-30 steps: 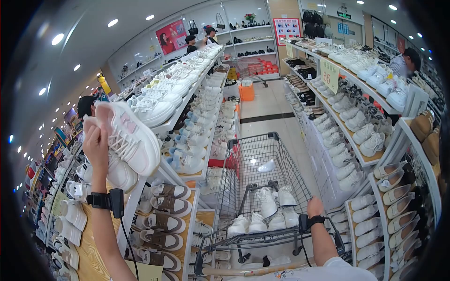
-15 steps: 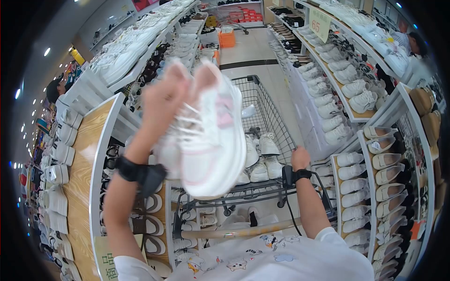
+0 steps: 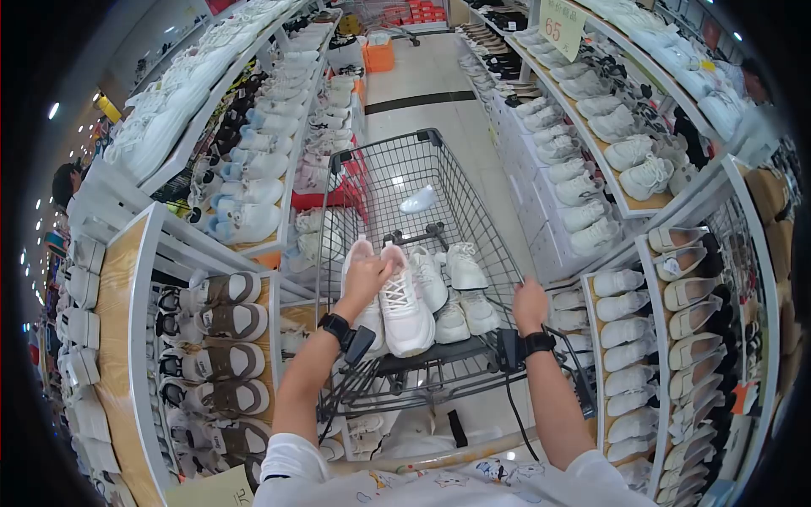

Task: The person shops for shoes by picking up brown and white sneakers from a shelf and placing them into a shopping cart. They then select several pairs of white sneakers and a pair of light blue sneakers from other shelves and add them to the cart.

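Note:
My left hand [image 3: 368, 280] is closed on the heel ends of a pair of white sneakers [image 3: 409, 314] with pale pink linings, down inside the near end of a wire shopping cart [image 3: 478, 196]. Several other white sneakers [image 3: 466, 269] stand close beside that pair. On the cart's right side, my right hand [image 3: 530, 304] has its fingers wrapped around the rim. Farther forward in the basket lies a small bluish-white item [image 3: 417, 199].
Shelves of white shoes [image 3: 253, 182] line the left side, and more shoe racks [image 3: 583, 190] run along the right. A price sign [image 3: 559, 29] hangs at upper right. The tiled aisle [image 3: 414, 72] stretches ahead, with an orange box [image 3: 379, 57] at its left.
My left hand has lowered the sneakers from close in front of the camera into the cart. My right hand stays on the cart rim. The view has shifted somewhat.

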`<state>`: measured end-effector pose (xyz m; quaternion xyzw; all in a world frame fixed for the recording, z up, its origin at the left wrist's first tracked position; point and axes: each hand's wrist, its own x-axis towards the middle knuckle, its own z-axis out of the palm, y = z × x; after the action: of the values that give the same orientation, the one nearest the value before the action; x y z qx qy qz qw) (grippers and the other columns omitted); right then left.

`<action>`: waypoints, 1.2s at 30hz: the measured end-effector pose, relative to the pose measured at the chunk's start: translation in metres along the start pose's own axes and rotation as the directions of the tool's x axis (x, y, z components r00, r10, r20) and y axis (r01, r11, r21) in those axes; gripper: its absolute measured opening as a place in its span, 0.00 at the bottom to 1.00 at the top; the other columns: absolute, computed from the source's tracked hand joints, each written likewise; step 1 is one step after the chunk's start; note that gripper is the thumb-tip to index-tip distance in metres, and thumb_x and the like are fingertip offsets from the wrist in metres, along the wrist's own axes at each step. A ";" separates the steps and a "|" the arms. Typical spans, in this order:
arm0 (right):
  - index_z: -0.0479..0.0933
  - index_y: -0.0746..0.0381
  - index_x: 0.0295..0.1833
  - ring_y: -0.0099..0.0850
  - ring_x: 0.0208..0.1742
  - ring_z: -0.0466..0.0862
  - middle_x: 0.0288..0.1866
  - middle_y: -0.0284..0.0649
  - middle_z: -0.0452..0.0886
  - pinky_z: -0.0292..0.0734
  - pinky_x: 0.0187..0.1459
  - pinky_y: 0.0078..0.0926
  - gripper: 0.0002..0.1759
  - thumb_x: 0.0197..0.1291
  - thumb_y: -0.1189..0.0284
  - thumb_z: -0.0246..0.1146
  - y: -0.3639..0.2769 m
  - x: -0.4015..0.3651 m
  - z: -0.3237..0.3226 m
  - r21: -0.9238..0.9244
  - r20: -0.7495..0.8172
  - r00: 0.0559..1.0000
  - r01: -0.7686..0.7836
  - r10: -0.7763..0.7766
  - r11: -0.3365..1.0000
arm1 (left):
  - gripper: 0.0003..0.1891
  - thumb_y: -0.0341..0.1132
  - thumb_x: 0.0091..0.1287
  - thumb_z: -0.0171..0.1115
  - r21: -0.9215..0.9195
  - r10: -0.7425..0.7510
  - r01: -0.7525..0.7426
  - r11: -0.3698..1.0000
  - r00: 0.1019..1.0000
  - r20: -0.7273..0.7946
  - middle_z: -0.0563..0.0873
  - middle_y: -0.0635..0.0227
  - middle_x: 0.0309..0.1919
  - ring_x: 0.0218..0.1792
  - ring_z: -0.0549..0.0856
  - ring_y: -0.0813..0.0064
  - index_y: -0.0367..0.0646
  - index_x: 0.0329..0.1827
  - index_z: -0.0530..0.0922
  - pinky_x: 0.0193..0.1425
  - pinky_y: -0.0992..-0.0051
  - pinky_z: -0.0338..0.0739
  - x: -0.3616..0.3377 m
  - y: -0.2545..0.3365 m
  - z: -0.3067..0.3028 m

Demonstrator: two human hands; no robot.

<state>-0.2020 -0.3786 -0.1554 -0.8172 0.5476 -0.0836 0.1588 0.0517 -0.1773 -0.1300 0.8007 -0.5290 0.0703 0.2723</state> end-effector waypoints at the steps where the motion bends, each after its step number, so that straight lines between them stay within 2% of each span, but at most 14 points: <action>1: 0.76 0.60 0.42 0.45 0.39 0.80 0.35 0.47 0.80 0.73 0.39 0.41 0.11 0.56 0.67 0.56 -0.001 -0.001 -0.003 -0.004 -0.003 1.000 0.001 -0.001 1.000 | 0.14 0.35 0.56 0.58 -0.004 0.000 0.000 1.000 1.000 -0.003 0.77 0.59 0.19 0.25 0.77 0.60 0.37 0.14 0.73 0.28 0.64 0.69 -0.006 -0.015 0.015; 3: 0.76 0.60 0.42 0.46 0.38 0.80 0.34 0.48 0.80 0.73 0.38 0.41 0.11 0.56 0.67 0.56 -0.003 0.001 -0.009 -0.072 0.063 0.998 0.004 0.000 0.997 | 0.14 0.40 0.59 0.56 -0.009 -0.147 0.148 0.989 0.988 0.052 0.78 0.59 0.18 0.20 0.77 0.60 0.41 0.21 0.79 0.29 0.63 0.71 -0.015 -0.041 0.045; 5: 0.75 0.59 0.40 0.49 0.36 0.79 0.33 0.51 0.79 0.73 0.37 0.45 0.11 0.53 0.66 0.56 0.004 0.004 -0.001 -0.038 0.049 0.999 -0.007 0.009 0.999 | 0.12 0.40 0.60 0.53 0.136 -0.128 0.104 0.985 0.976 0.179 0.79 0.59 0.18 0.19 0.78 0.59 0.43 0.27 0.79 0.31 0.61 0.72 -0.016 -0.053 0.058; 7: 0.74 0.60 0.40 0.49 0.37 0.79 0.32 0.50 0.80 0.72 0.37 0.45 0.11 0.53 0.67 0.57 0.000 0.003 -0.005 -0.035 0.031 0.999 -0.031 0.032 0.999 | 0.11 0.40 0.59 0.53 0.246 0.114 -0.111 0.963 0.993 0.000 0.79 0.58 0.18 0.22 0.79 0.58 0.44 0.33 0.79 0.38 0.58 0.71 -0.020 -0.076 0.083; 11: 0.74 0.62 0.38 0.48 0.36 0.79 0.31 0.51 0.79 0.72 0.37 0.44 0.10 0.54 0.67 0.57 0.001 0.003 -0.004 -0.060 0.032 0.999 -0.002 0.004 0.998 | 0.12 0.42 0.57 0.55 0.061 -0.292 0.292 0.954 0.872 0.394 0.79 0.56 0.29 0.40 0.77 0.59 0.43 0.35 0.77 0.49 0.55 0.65 -0.031 -0.077 0.111; 19: 0.74 0.60 0.38 0.47 0.36 0.80 0.31 0.50 0.80 0.73 0.36 0.44 0.09 0.55 0.67 0.56 0.001 0.006 -0.009 -0.065 0.072 0.997 -0.021 0.025 0.998 | 0.13 0.37 0.50 0.62 0.027 -0.178 0.177 0.984 0.983 0.053 0.73 0.61 0.45 0.50 0.70 0.61 0.43 0.38 0.76 0.54 0.61 0.62 -0.026 -0.059 0.071; 21: 0.74 0.61 0.42 0.49 0.40 0.79 0.35 0.52 0.79 0.72 0.41 0.43 0.14 0.53 0.65 0.57 -0.001 0.011 -0.016 -0.032 0.188 0.979 -0.074 0.079 0.997 | 0.16 0.36 0.50 0.63 0.157 -0.293 0.334 0.929 0.927 -0.233 0.72 0.57 0.48 0.53 0.68 0.57 0.44 0.42 0.76 0.57 0.60 0.61 -0.021 -0.050 0.033; 23: 0.74 0.61 0.43 0.49 0.43 0.78 0.38 0.53 0.79 0.72 0.43 0.42 0.15 0.51 0.65 0.58 0.007 0.026 -0.005 0.005 0.241 0.965 -0.108 0.104 0.994 | 0.25 0.37 0.49 0.64 0.244 -0.366 0.428 0.870 0.894 -0.259 0.69 0.53 0.53 0.56 0.65 0.52 0.42 0.52 0.71 0.59 0.59 0.59 -0.031 -0.051 0.009; 26: 0.73 0.60 0.47 0.48 0.41 0.79 0.37 0.52 0.79 0.73 0.43 0.39 0.20 0.47 0.67 0.61 0.031 0.060 0.037 0.159 0.204 0.963 0.145 -0.176 0.977 | 0.41 0.39 0.50 0.64 0.350 -0.609 0.644 0.680 0.762 -0.219 0.66 0.44 0.57 0.58 0.66 0.47 0.37 0.65 0.53 0.59 0.58 0.62 -0.045 -0.059 0.001; 27: 0.73 0.60 0.47 0.48 0.41 0.79 0.37 0.52 0.79 0.73 0.43 0.39 0.20 0.47 0.67 0.61 0.026 0.069 0.040 0.160 0.200 0.962 0.153 -0.183 0.975 | 0.41 0.39 0.50 0.64 0.347 -0.609 0.647 0.678 0.760 -0.226 0.66 0.44 0.57 0.58 0.66 0.47 0.37 0.65 0.53 0.59 0.58 0.62 -0.045 -0.063 -0.005; 29: 0.71 0.58 0.51 0.39 0.37 0.82 0.36 0.46 0.80 0.74 0.37 0.32 0.23 0.47 0.66 0.64 0.009 0.089 0.036 0.393 0.365 0.888 0.126 -0.280 0.911 | 0.35 0.37 0.55 0.60 0.082 -0.845 0.841 0.535 0.534 0.039 0.73 0.40 0.48 0.48 0.75 0.44 0.35 0.63 0.55 0.51 0.57 0.70 -0.045 -0.068 -0.018; 30: 0.71 0.58 0.51 0.39 0.37 0.82 0.36 0.46 0.80 0.74 0.37 0.32 0.23 0.47 0.66 0.64 0.004 0.099 0.036 0.397 0.361 0.888 0.131 -0.286 0.908 | 0.35 0.37 0.55 0.60 0.081 -0.844 0.841 0.535 0.535 0.032 0.73 0.40 0.48 0.48 0.75 0.44 0.35 0.63 0.55 0.51 0.57 0.70 -0.044 -0.075 -0.019; 32: 0.70 0.56 0.53 0.30 0.35 0.82 0.38 0.40 0.79 0.73 0.32 0.26 0.22 0.51 0.65 0.62 -0.008 0.113 0.042 0.530 0.581 0.789 -0.181 -0.200 0.828 | 0.29 0.35 0.58 0.55 0.130 -0.807 0.796 0.591 0.582 0.098 0.79 0.41 0.37 0.38 0.79 0.43 0.35 0.62 0.57 0.44 0.54 0.72 -0.049 -0.095 -0.017; 36: 0.73 0.54 0.51 0.28 0.31 0.82 0.41 0.36 0.77 0.62 0.22 0.16 0.15 0.57 0.67 0.54 -0.020 0.125 0.028 0.649 0.713 0.639 -0.445 -0.289 0.616 | 0.25 0.33 0.60 0.51 0.051 -0.789 0.789 0.612 0.605 0.108 0.80 0.42 0.32 0.37 0.79 0.42 0.40 0.61 0.59 0.44 0.53 0.71 -0.057 -0.135 0.006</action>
<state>-0.1276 -0.4826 -0.1790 -0.5880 0.3716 0.0480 0.7168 0.1455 -0.0946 -0.2069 0.9542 -0.1375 -0.1052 0.2438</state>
